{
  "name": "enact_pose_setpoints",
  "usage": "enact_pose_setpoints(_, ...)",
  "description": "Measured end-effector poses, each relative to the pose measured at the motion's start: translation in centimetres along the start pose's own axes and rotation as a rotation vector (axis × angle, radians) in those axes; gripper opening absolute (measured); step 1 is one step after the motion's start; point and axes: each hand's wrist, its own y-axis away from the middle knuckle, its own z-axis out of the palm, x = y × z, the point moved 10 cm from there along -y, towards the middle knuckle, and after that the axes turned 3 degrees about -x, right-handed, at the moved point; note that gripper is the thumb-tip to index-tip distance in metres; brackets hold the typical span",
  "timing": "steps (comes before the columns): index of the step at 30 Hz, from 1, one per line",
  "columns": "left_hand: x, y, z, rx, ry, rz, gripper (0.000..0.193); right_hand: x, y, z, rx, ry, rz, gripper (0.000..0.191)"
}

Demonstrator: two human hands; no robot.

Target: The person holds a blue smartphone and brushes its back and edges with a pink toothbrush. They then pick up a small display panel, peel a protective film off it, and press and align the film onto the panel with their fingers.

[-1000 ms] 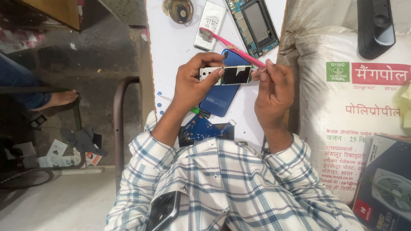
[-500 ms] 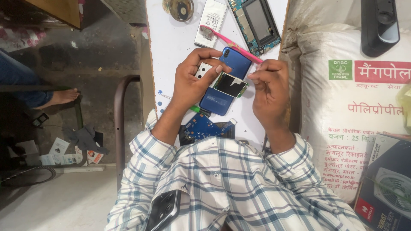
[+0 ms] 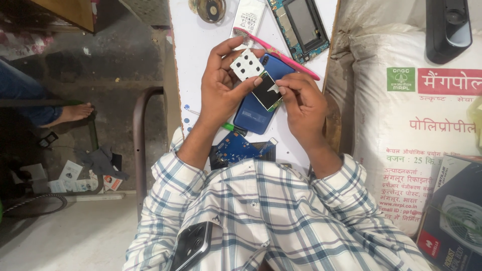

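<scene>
A: What is the biggest thing in view?

B: The white woven sack point(image 3: 416, 125) on the right, with a boxed fan carton point(image 3: 452, 221) leaning at its near right corner. Left of the sack runs the white table point(image 3: 196, 60), narrow and stretching away from the person.

A: And on the table?

B: At the far end lies an opened phone frame point(image 3: 301, 25) with its circuit side up, a white battery point(image 3: 247, 17) to its left, and a round tape roll point(image 3: 207, 9) further left. A pink toothbrush point(image 3: 281, 52) lies slantwise just near of the frame. Under the hands rests a blue phone back point(image 3: 256, 113), and nearer still a blue circuit board point(image 3: 238, 150).

A: The hands?

B: The left hand point(image 3: 221, 88) grips a small flat part point(image 3: 258, 80), white with black dots at one end and black at the other, pinched between thumb and fingers. It is held just above the blue phone back, about mid-table. The right hand point(image 3: 304, 103) pinches the black end's right edge with thumb and forefinger, the other fingers curled in.

A: Anything smaller?

B: A green pen tip point(image 3: 233, 129) shows beside the left wrist.
</scene>
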Motion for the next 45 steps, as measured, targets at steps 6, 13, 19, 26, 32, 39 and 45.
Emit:
enact_pose_setpoints(6, 0.7, 0.2, 0.7, -0.055, -0.091, 0.08, 0.092, 0.7, 0.2, -0.5, 0.089, -0.025, 0.022, 0.01)
enact_pose_setpoints(13, 1.2, 0.6, 1.7, -0.143, -0.089, 0.114, 0.104, -0.6, 0.4, -0.5, 0.125, -0.01, -0.085, 0.011)
enact_pose_setpoints(19, -0.8, 0.2, 1.6, -0.115, -0.056, -0.01, 0.093, -1.2, 0.3, -0.8, 0.14, 0.076, -0.103, 0.011)
enact_pose_setpoints(26, -1.8, -0.1, 1.0, -0.075, -0.03, -0.08, 0.085, -3.7, -0.1, -1.1, 0.144, 0.371, -0.241, 0.013)
enact_pose_setpoints(32, -1.7, -0.2, 1.0, -0.062, -0.058, -0.067, 0.082, -4.7, -0.3, -1.3, 0.137, 0.451, -0.233, 0.013)
enact_pose_setpoints(39, -1.7, -0.2, 0.9, -0.056, -0.078, -0.073, 0.078, -5.8, -0.6, -0.6, 0.091, 0.446, -0.267, 0.015)
enact_pose_setpoints(45, -1.9, -0.2, 1.0, -0.078, -0.128, -0.096, 0.067, -5.9, -0.8, -0.5, 0.081, 0.426, -0.313, 0.017)
